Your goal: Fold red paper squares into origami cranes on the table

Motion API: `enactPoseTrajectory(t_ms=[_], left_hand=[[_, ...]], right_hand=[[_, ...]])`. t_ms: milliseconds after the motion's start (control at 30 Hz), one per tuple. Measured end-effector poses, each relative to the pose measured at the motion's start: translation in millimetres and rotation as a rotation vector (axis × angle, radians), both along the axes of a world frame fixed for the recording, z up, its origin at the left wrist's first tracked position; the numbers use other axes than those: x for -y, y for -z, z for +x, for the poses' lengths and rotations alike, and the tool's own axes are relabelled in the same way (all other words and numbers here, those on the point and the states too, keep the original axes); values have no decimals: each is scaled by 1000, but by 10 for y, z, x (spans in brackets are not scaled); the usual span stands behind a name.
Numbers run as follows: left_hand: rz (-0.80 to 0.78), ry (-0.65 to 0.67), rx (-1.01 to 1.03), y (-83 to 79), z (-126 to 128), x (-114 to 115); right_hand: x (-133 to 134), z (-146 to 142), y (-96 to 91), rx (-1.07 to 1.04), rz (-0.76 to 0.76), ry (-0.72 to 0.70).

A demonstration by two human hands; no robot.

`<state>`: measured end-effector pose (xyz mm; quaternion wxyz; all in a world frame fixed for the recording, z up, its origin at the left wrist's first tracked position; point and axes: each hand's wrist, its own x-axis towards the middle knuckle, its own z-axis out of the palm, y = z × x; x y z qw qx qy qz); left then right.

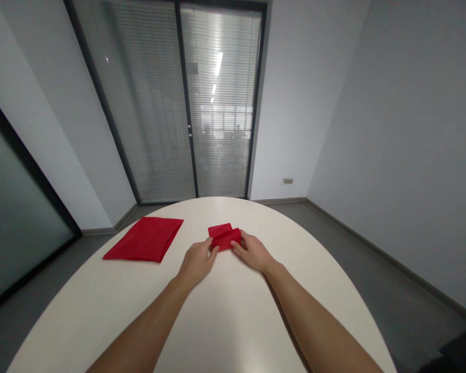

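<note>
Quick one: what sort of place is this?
Probably a small office or meeting room: curved-edged, smooth white table, dark-framed glass partition with pale horizontal slatted blinds, and plain pale grey walls. Can't tell exactly which.

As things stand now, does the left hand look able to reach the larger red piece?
Probably yes: the larger red piece lies on the table, left of the left hand, and nothing visible stands between them. However, that hand is occupied holding the smaller red piece.
</note>
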<state>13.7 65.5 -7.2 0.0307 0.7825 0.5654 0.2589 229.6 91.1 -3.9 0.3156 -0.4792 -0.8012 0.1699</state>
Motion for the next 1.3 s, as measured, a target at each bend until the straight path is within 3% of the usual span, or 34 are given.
enactPoseTrajectory(t_ms=[300, 633, 833, 967, 1067, 1200, 1300], left_hand=[[-60, -69, 188, 22, -4, -58], [-78, -130, 187, 74, -13, -77], [68, -153, 121, 147, 9, -93], [209, -52, 69, 201, 38, -98], [184, 59, 37, 244, 46, -105], [61, 55, -26, 267, 46, -94], [-30, 39, -63, 243, 59, -66]], right_hand=[[-6, -26, 29, -71, -59, 6], [-45, -34, 94, -39, -9, 15], [-46, -58, 119, 47, 48, 40], [-52, -59, 113, 112, 97, 26], [-42, -75, 73, 150, 183, 15], [27, -152, 15, 137, 251, -103], [94, -246, 23, 186, 167, -240]])
